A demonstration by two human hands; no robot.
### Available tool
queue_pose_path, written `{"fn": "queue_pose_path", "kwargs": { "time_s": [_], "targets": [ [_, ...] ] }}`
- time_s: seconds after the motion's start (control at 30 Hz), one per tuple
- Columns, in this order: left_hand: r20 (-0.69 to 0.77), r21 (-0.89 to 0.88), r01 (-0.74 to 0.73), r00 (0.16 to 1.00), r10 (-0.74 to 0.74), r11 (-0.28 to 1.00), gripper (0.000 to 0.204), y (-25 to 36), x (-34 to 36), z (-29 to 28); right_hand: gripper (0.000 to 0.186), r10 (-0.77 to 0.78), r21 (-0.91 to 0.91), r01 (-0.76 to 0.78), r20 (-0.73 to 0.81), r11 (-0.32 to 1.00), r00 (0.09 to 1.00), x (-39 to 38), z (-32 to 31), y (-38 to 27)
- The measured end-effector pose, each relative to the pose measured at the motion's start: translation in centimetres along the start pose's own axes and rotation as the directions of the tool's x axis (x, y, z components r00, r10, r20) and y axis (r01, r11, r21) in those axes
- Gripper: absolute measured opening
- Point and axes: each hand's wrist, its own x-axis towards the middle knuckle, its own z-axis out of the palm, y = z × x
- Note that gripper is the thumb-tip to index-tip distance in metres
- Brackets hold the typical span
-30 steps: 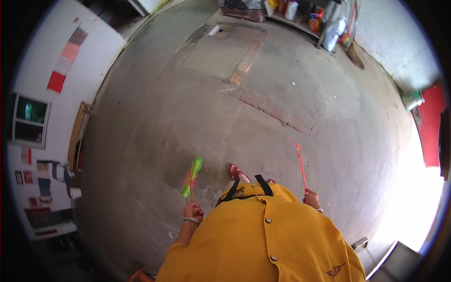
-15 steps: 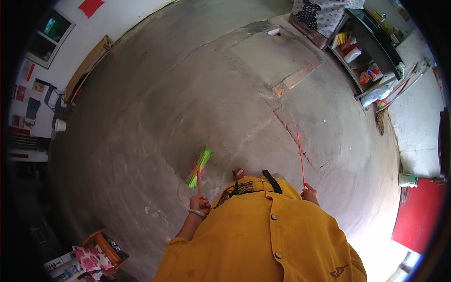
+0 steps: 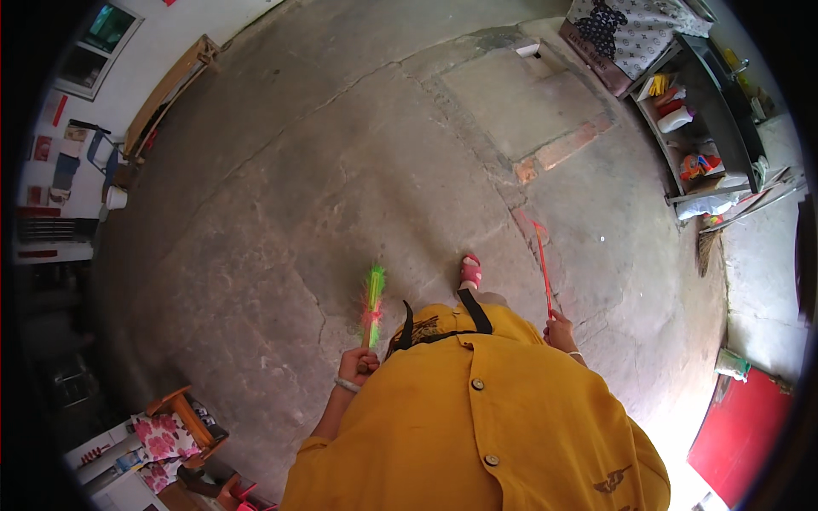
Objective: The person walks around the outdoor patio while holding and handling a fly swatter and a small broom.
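My left hand is closed round the wooden handle of a brush with bright green and pink bristles. The bristle end points away from me, above the floor. On the other side of my body, my right hand grips the lower end of a thin red stick. Its far end bends slightly to the left; I cannot make out what kind of tool it is. Between the two hands, one foot in a red sandal shows ahead of my yellow clothing.
Cracked concrete floor spreads ahead, with a brick-edged slab. A dark sink stand holding bottles is at the far right, near a straw broom. A wooden bench lines the left wall; a cushioned chair stands lower left.
My view has shifted as I step, and the sandalled foot now shows further forward. The brush has turned more upright. Both hands keep their hold.
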Motion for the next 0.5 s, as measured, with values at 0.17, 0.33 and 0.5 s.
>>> {"fn": "queue_pose_path", "kwargs": {
  "time_s": [0.17, 0.33, 0.5],
  "targets": [
    [-0.058, -0.134, 0.082, 0.994, -0.091, 0.988, 0.016, 1.4, 0.3, 3.3, 0.045, 0.032, -0.122, -0.03, 0.017, 0.992, 0.999, 2.7, 0.3, -5.5],
    [-0.108, 0.256, -0.131, 0.981, 0.163, 0.958, 0.009, 1.4, 2.4, 2.6, 0.043, -0.051, -0.235, 0.063, 0.057, 0.97, 0.997, 5.2, 1.5, -10.2],
    [-0.234, -0.203, 0.042, 0.968, -0.091, 0.978, 0.008, 4.0, 2.6, 5.0, 0.039, -0.257, -0.323, 0.286, 0.13, 0.902, 0.958, 8.2, 4.5, -14.5]
  ]
}}
